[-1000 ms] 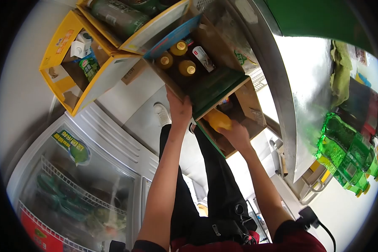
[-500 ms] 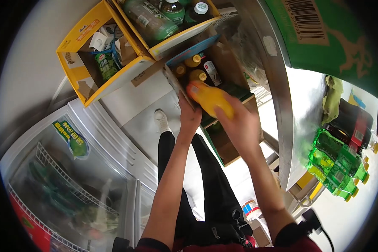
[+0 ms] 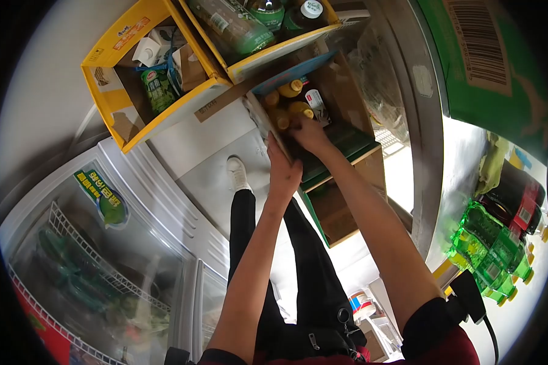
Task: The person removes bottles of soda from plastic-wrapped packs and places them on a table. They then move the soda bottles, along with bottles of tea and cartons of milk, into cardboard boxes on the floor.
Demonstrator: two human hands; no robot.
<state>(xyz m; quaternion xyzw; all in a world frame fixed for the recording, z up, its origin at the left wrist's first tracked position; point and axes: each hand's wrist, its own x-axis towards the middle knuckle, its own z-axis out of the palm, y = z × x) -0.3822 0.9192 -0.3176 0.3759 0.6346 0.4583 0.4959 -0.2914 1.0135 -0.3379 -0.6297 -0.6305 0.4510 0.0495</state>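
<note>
An open cardboard box (image 3: 354, 100) holds several yellow-capped bottles (image 3: 291, 89) and a white-labelled container (image 3: 316, 103). My right hand (image 3: 312, 135) reaches down into it, fingers closed around the upper part of a yellow bottle (image 3: 281, 119) by the near left wall; the hand partly covers that bottle. Outside the same wall, my left hand (image 3: 284, 170) grips the box's edge, with some of its fingers hidden.
Two yellow cartons (image 3: 128, 39) with bottles and packets stand at upper left. A glass-doored fridge (image 3: 103, 261) is at left. Green bottles (image 3: 490, 249) stand at right, below a large green carton (image 3: 493, 55). Another cardboard box (image 3: 347, 201) sits beside the bottle box.
The yellow bottle in my right hand has gone from above the box down in among the other bottles. My left hand stays at the box wall. The view has shifted slightly.
</note>
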